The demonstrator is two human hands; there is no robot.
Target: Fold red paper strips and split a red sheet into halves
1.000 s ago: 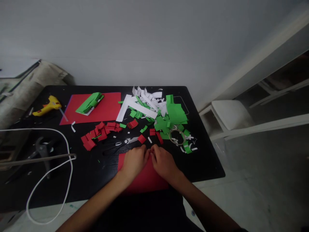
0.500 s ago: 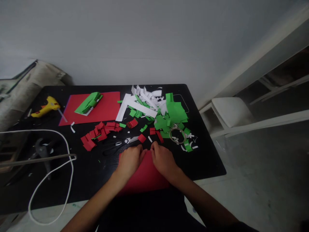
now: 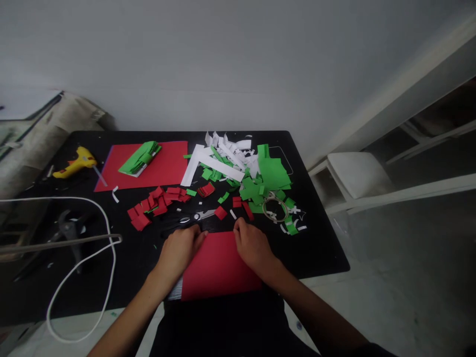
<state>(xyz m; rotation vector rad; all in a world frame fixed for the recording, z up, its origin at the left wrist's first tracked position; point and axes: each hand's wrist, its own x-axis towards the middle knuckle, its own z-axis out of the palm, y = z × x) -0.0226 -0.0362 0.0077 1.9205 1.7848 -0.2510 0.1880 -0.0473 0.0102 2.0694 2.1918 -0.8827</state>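
A red sheet of paper [image 3: 219, 267] lies at the table's near edge, in front of my body. My left hand [image 3: 180, 249] is closed at its far left corner, with the thumb stretched along the far edge. At the far right part of that edge my right hand [image 3: 254, 246] is closed with fingers pinched on the paper. The undersides of both hands are hidden. Just beyond my left hand lie scissors [image 3: 196, 216], blades pointing right. Small red paper pieces [image 3: 220, 212] lie past the scissors' tips and my right hand.
A black table [image 3: 316, 248] holds green scraps [image 3: 273, 173], white strips [image 3: 221, 168], a pile of red pieces [image 3: 158, 203] and a ring [image 3: 275, 209]. To the left are a yellow glue gun [image 3: 76, 162], a large red sheet [image 3: 169, 168], pliers [image 3: 70, 233] and a white cable [image 3: 111, 267].
My left hand has slid left along the far edge of the red paper, away from my right hand, uncovering more of the sheet. My right hand has stayed nearly in place.
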